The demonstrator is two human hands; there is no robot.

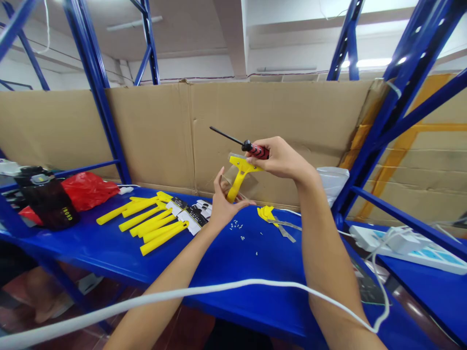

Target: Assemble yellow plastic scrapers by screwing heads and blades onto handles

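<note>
My right hand (282, 158) grips a screwdriver (260, 152) with a red and black handle, its dark shaft pointing up and left. The thumb of that hand also presses on the head of a yellow scraper (239, 177), where small screws show. My left hand (226, 204) is loosely around the lower end of the scraper's handle, with thumb and index finger stretched out. Beneath the hands, several tiny screws (235, 225) lie scattered on the blue table (233, 267). To their right is a small pile of yellow plastic pieces (267, 213) with thin grey strips (286, 233).
Several yellow scrapers (160, 238) lie at left, by black and white cards (191, 218). Beyond them are a dark bottle (49, 199) and a red bag (89, 189). A white cable (255, 282) crosses in front. A power strip (412, 248) lies right; cardboard (273, 116) stands behind.
</note>
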